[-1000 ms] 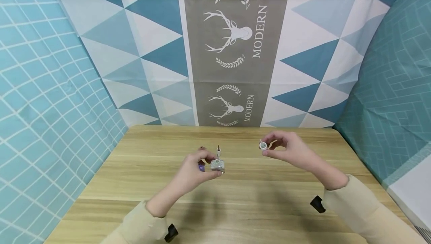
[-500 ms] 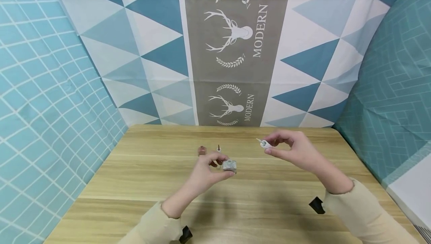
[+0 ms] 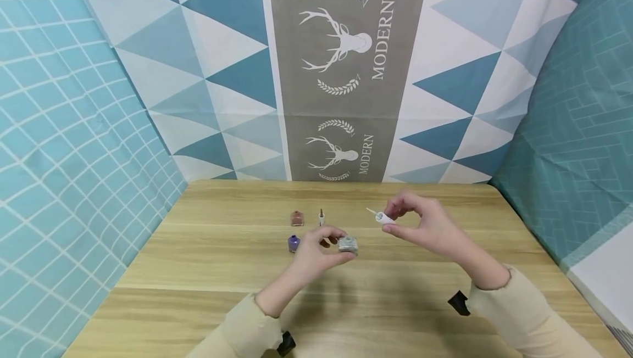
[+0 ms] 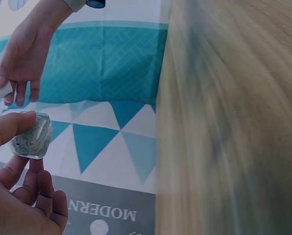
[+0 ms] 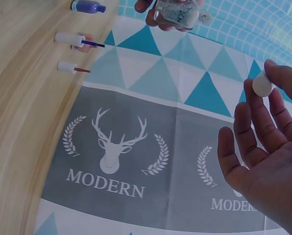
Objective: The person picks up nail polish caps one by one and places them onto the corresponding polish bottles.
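Note:
My left hand (image 3: 316, 253) pinches an uncapped nail polish bottle (image 3: 348, 245) between thumb and fingers, above the table. Its clear glass shows silvery glitter polish in the left wrist view, and its open neck (image 5: 204, 17) shows in the right wrist view. To the right, my right hand (image 3: 430, 226) pinches a white nail polish brush cap (image 3: 383, 218), whose pale brush points up and left toward the bottle. Cap and bottle are a short gap apart. In the right wrist view only the cap's rounded white end (image 5: 262, 86) shows; the brush is hidden.
Left of my left hand stand an open purple nail polish bottle (image 3: 294, 243) and a brownish-pink one (image 3: 296, 218). Two white brush caps stand brush-up on the wooden table: one with a brown brush (image 5: 66, 67), one with a dark blue brush (image 5: 70, 39). Patterned cloth borders the table.
My left hand has moved right with the glitter bottle, uncovering the purple and brownish-pink bottles. My right hand has tilted the cap so its brush points more toward the left.

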The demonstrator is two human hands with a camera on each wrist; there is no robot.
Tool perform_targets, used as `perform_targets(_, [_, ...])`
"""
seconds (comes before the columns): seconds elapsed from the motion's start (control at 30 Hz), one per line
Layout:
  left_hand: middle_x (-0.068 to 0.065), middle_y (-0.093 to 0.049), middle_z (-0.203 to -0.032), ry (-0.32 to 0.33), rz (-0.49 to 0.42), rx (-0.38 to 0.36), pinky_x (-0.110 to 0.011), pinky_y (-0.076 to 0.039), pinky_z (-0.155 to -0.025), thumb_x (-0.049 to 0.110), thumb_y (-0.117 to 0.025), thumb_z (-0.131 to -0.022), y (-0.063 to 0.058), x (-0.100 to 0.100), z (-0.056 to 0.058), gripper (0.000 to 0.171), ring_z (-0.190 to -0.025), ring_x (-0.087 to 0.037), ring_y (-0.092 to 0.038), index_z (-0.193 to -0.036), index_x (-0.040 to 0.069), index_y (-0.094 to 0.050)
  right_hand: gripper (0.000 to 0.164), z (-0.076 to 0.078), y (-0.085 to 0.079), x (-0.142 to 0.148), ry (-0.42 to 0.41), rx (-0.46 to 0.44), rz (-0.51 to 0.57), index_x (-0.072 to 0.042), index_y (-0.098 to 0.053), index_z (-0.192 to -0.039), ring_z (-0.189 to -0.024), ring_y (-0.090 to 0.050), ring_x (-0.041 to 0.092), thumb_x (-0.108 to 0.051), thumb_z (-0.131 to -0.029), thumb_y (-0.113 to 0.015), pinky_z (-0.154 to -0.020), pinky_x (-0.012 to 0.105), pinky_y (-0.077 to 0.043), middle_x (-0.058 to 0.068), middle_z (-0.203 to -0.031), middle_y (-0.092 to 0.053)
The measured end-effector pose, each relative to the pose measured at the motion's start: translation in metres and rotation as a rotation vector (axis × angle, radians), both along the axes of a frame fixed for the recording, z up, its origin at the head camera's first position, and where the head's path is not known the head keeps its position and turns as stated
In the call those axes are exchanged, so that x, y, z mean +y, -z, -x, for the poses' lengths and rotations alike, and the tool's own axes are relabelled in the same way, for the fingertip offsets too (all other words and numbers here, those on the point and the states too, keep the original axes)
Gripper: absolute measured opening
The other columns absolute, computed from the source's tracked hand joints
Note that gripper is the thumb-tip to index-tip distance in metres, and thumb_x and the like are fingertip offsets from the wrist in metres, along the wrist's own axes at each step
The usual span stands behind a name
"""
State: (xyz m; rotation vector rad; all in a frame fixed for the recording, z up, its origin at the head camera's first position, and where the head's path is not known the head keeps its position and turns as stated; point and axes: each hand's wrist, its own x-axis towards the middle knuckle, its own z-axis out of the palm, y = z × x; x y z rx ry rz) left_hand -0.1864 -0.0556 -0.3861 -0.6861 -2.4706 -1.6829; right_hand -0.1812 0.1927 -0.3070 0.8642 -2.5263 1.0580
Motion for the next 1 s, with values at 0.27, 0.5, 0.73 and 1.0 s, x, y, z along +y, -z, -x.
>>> perform_targets(0.27, [-0.001,-0.066,-0.088,0.018,0.002,-0.017,-0.035,-0.048,-0.073,0.018,-0.082,-0.071,0.011,0.007,0.004,0.03,-0.085,-0.025,-0.056,-0.096,0.009,-0.069,0.02,0.003,0.011,0.001,0.009,-0.001,-0.019,-0.021,-0.063,-0.095,-0.081,-0.059,0.006,-0.025,-0.08,-0.076,-0.077,0.028,-0.051,-0.013,-0.087,-0.063])
perform_targets(0.5, [-0.009,-0.065,-0.087,0.041,0.001,-0.049,-0.024,-0.046,-0.067,0.007,-0.079,-0.072,-0.006,0.009,-0.015,0.029,-0.082,-0.03,-0.058,-0.097,0.0,-0.067,0.018,0.003,0.025,-0.001,-0.024,0.018,0.011,-0.023,-0.064,-0.093,-0.079,-0.059,0.004,-0.022,-0.08,-0.076,-0.076,0.028,-0.051,-0.014,-0.087,-0.064])
perform_targets(0.73, [-0.007,-0.066,-0.087,0.045,-0.001,-0.037,-0.022,-0.047,-0.066,0.008,-0.081,-0.071,0.016,0.01,-0.008,0.03,-0.081,-0.03,-0.059,-0.097,0.003,-0.068,0.015,0.001,0.032,-0.004,-0.059,0.019,0.024,-0.023,-0.065,-0.093,-0.08,-0.06,0.004,-0.019,-0.082,-0.074,-0.075,0.027,-0.051,-0.013,-0.088,-0.064])
perform_targets(1.0, [-0.001,-0.067,-0.087,0.054,0.019,0.015,-0.023,-0.048,-0.067,0.017,-0.082,-0.07,0.023,0.008,-0.006,0.029,-0.08,-0.02,-0.06,-0.095,0.009,-0.07,0.016,0.001,0.036,-0.007,-0.111,0.04,0.029,-0.024,-0.065,-0.093,-0.078,-0.059,0.004,-0.017,-0.082,-0.074,-0.073,0.025,-0.051,-0.014,-0.088,-0.064])
